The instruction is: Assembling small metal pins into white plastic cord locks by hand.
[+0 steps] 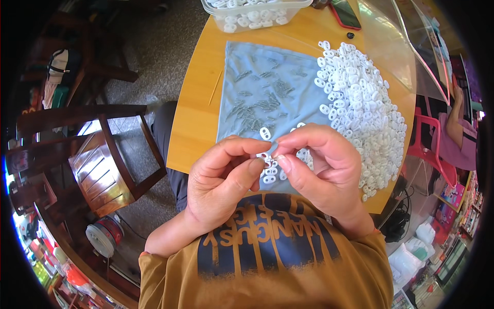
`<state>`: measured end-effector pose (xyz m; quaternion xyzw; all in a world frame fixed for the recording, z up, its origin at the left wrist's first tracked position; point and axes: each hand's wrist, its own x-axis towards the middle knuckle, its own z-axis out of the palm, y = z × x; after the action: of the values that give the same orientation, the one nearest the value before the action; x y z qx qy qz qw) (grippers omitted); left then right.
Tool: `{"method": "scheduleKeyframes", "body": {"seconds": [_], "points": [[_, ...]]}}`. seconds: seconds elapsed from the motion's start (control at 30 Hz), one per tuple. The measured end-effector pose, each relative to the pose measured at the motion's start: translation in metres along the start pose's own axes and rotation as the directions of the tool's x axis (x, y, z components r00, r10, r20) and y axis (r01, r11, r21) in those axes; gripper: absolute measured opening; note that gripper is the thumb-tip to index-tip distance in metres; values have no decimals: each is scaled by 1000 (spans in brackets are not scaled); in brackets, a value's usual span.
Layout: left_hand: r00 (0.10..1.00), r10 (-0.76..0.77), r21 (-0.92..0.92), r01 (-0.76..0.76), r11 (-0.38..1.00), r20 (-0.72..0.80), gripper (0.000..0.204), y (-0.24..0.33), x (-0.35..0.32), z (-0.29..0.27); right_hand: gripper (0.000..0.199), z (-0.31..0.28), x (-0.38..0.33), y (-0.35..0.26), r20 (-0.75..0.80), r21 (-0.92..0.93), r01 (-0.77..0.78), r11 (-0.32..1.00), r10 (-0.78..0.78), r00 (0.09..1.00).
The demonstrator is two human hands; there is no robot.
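My left hand point(221, 175) is closed in a pinch of thumb and forefinger around a small white two-hole plastic piece point(267, 160). Facing it, the thumb and forefinger of my right hand point(327, 167) meet over something tiny; the fingertips hide most of it. Both pinches nearly touch, just above the near edge of a blue-grey cloth point(242, 67). Beneath and around my fingers lie several loose white oval pieces point(269, 179), and one more white piece point(265, 133) rests just beyond them. Thin grey metal springs point(254, 110) are scattered over the cloth farther off.
A large heap of white oval pieces point(360, 108) covers the right of the wooden table point(193, 113). At the far edge are a clear tub point(252, 23) of similar pieces and a phone point(346, 14). A thin stick point(215, 87) lies left; a wooden chair point(103, 165) stands beyond.
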<state>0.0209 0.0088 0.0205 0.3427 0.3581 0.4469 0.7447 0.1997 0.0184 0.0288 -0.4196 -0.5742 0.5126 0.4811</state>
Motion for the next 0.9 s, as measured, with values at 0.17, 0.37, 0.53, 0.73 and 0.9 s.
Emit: {"method": "scheduleKeyframes", "body": {"seconds": [0.17,0.37,0.53,0.73,0.9], "points": [[999,38,34,-37,999,-12,22,-2,-2,-1,23,2,-1,1,-13,-25,13,1000,-13,1000],[998,30,59,-26,998,-59,21,-2,-1,1,20,3,2,-8,41,-209,97,973,-90,995],[993,104,127,-97,987,-49,20,-6,0,0,26,9,4,-5,36,-437,309,845,-327,944],[988,155,232,-153,961,11,21,-5,0,-3,25,8,5,-5,9,-334,237,912,-248,969],[985,174,226,-171,959,4,21,-4,-3,-3,26,11,3,-6,5,-327,246,912,-259,966]]}}
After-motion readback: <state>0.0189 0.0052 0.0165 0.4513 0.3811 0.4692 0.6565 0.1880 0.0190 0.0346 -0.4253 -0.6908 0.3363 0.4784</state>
